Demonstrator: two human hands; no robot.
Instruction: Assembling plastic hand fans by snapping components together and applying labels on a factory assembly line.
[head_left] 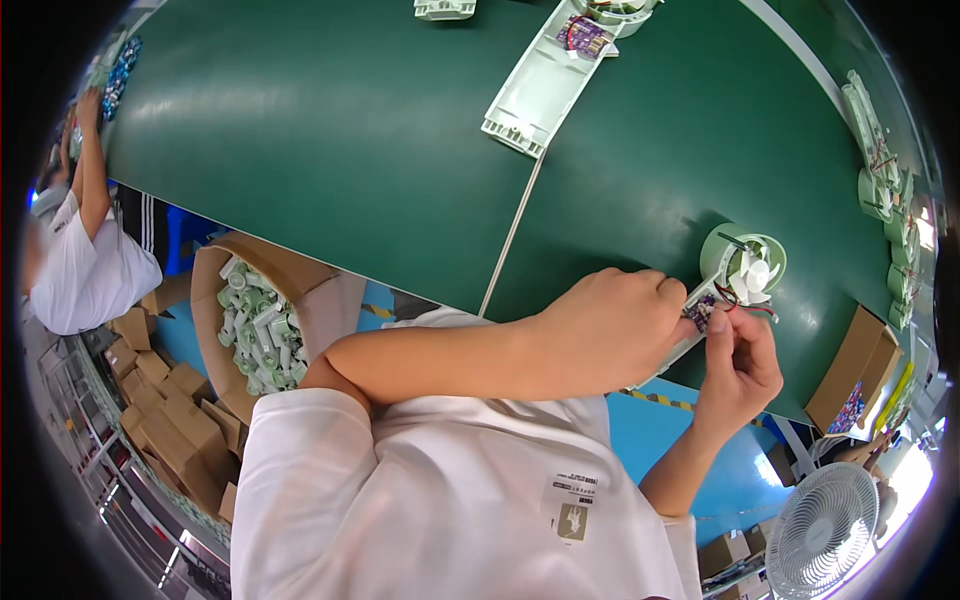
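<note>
hands: two of yours in view. your left hand (610,325) is curled into a loose fist around the pale green plastic handle shell (690,300) of a small fan; your right hand (738,365) pinches the small purple circuit board (701,311) between thumb and forefinger.
fan in work: one pale green round fan head with white blades (748,266), lying on the dark green conveyor belt (330,130), just beyond your knuckles and touching the handle you hold.
board position: at the handle, between your two hands, with thin red and black wires (745,303) running toward the fan head.
other shells on belt: one long open pale green handle shell (535,90) further up the belt with a second purple board (583,35) at its top end, well apart from your hands.
right edge: a row of several pale green fan parts (880,170); exact count unclear.
boxes: one brown cardboard box of pale green cylindrical pieces (262,330) to your left; one brown cardboard box (850,375) to your right.
nearby: one white standing fan (822,530) at lower right; one other person in a white shirt (85,270) at far left.
</note>
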